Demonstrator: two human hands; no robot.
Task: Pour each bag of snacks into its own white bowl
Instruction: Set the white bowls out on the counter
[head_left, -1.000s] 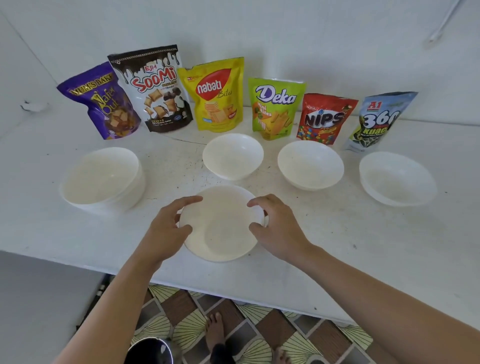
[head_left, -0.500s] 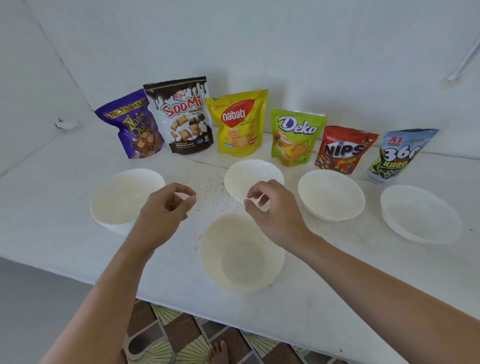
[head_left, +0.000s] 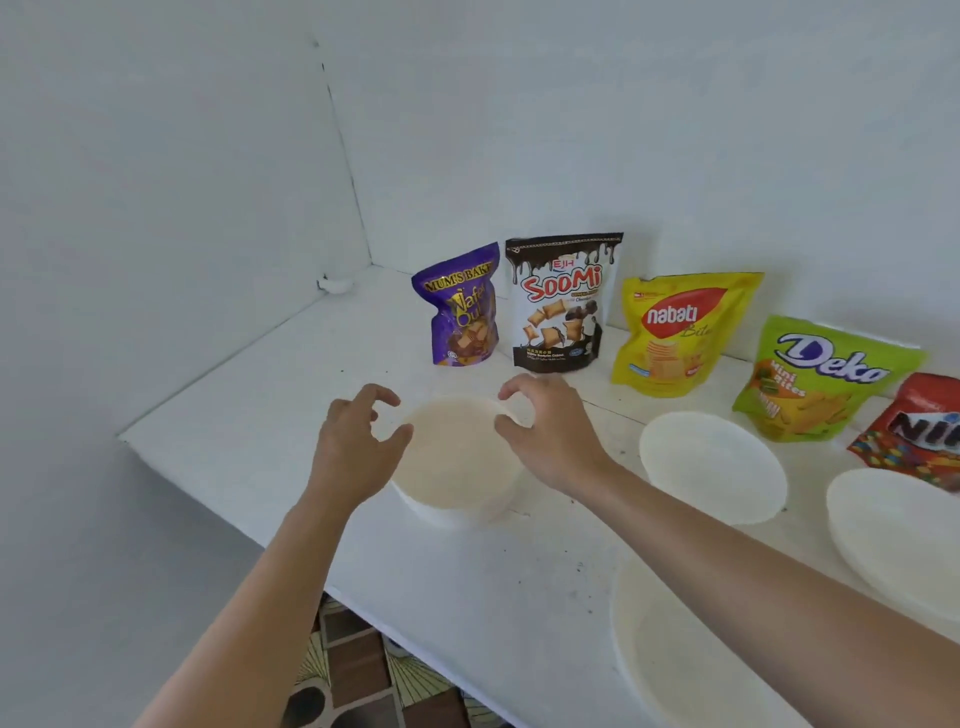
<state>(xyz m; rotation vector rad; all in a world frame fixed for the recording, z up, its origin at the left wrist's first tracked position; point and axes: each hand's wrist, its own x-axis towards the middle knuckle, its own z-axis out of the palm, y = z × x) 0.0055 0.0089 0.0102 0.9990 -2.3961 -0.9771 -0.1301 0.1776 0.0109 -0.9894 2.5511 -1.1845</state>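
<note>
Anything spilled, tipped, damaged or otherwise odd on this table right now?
Nothing spilled or tipped: snack bags upright, bowls empty. The leftmost bowl seems to be two nested. Small dark specks dot the table.

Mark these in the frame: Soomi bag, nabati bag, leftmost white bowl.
Soomi bag (head_left: 563, 312): head view, middle of the front panel.
nabati bag (head_left: 675, 345): head view, front panel just below the red logo.
leftmost white bowl (head_left: 454, 460): head view, bare inside of the bowl.
</note>
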